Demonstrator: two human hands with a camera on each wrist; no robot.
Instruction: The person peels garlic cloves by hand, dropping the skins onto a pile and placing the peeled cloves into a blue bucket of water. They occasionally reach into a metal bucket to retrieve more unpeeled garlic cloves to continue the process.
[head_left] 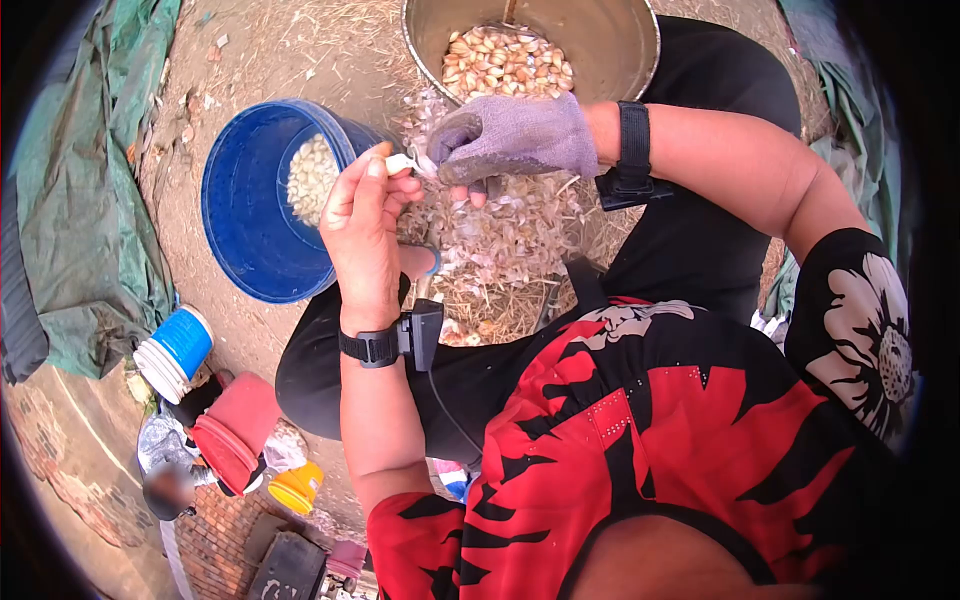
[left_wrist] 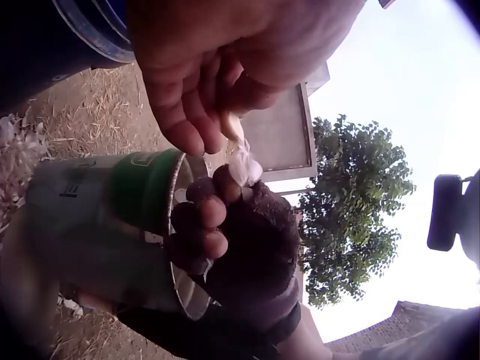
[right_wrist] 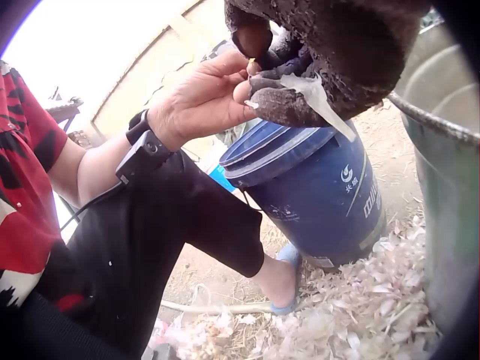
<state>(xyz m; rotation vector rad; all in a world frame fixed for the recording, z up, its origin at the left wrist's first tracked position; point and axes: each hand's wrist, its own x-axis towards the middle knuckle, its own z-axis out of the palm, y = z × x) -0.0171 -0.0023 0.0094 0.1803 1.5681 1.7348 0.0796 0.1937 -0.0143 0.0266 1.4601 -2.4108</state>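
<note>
My bare left hand (head_left: 362,225) pinches a pale garlic clove (head_left: 399,163) between thumb and fingers. Right beside it, my right hand (head_left: 525,135) wears a worn grey-purple glove, with some fingertips showing through. In the left wrist view, papery garlic skin (left_wrist: 245,166) stretches from the clove to the gloved thumb and finger, which pinch it. A strip of loose skin (right_wrist: 319,99) clings to the glove in the right wrist view. Peeled cloves (head_left: 312,178) lie in a blue bucket (head_left: 262,262) at left. Unpeeled cloves (head_left: 505,62) fill the bottom of a large pail (head_left: 615,55) ahead.
Garlic skins (head_left: 510,235) and straw cover the ground between the legs. A sandalled foot (right_wrist: 279,283) stands close to the blue bucket. Green tarpaulin (head_left: 90,220) lies at far left. Behind are a blue-and-white bucket (head_left: 178,345), red tubs (head_left: 235,425) and another person (head_left: 165,445).
</note>
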